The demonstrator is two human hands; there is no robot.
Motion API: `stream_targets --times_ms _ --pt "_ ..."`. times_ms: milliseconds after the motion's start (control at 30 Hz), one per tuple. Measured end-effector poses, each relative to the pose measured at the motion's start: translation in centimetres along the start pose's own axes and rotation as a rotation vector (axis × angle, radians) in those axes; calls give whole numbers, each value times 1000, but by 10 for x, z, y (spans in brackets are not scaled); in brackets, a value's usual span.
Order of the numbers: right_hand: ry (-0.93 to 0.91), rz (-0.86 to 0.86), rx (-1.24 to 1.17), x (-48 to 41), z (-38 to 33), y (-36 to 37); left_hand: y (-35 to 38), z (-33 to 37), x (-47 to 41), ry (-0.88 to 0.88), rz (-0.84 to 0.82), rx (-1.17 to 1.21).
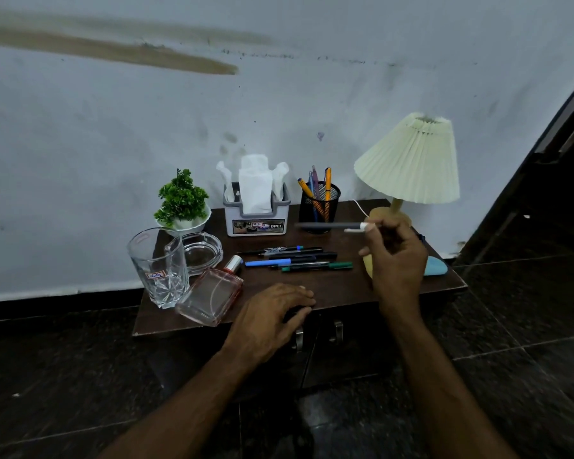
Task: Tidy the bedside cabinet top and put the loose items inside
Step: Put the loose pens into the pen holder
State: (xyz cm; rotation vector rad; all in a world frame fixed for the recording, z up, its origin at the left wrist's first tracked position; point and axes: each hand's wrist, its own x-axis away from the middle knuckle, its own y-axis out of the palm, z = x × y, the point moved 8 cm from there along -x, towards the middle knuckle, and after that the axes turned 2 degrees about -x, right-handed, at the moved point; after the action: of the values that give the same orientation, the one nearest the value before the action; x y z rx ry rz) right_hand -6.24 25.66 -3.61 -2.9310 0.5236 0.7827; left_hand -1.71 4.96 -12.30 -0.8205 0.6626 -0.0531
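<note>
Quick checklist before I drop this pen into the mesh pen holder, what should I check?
1. Pen gripped in right hand: ok.
2. Pen aligned with the mesh pen holder: not ok, it lies level in front of it.
3. Room inside holder: cannot tell; several pens already stand there.
4. Lamp clear of the hand's path: not ok, very close.
5. Left hand out of the way: ok, resting on the cabinet's front edge.

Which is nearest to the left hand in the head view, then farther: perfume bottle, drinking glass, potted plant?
From the left hand at the cabinet's front edge:
1. Perfume bottle, lying just to its left.
2. Drinking glass, farther left, at the front-left corner.
3. Potted plant, at the back left by the wall.
</note>
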Motion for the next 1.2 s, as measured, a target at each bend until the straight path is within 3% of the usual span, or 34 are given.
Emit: stream_targets --times_ms 167,300,433,667,867,1200 --pt "-73 179 -112 -42 -11 13 2 -3 0 -10 13 13" --pt "-292 186 122 -70 -20 30 2 -4 0 -8 12 5" --pt "-439 39 432 -98 -10 62 2 -3 1 0 9 5" --pt "-428 -229 811 -127 11 112 3 -4 1 7 9 6" --pt "-431 -414 980 -132 20 144 2 -5 1 1 13 18" --pt "-300 -445 1048 -147 30 153 0 -2 1 1 22 43"
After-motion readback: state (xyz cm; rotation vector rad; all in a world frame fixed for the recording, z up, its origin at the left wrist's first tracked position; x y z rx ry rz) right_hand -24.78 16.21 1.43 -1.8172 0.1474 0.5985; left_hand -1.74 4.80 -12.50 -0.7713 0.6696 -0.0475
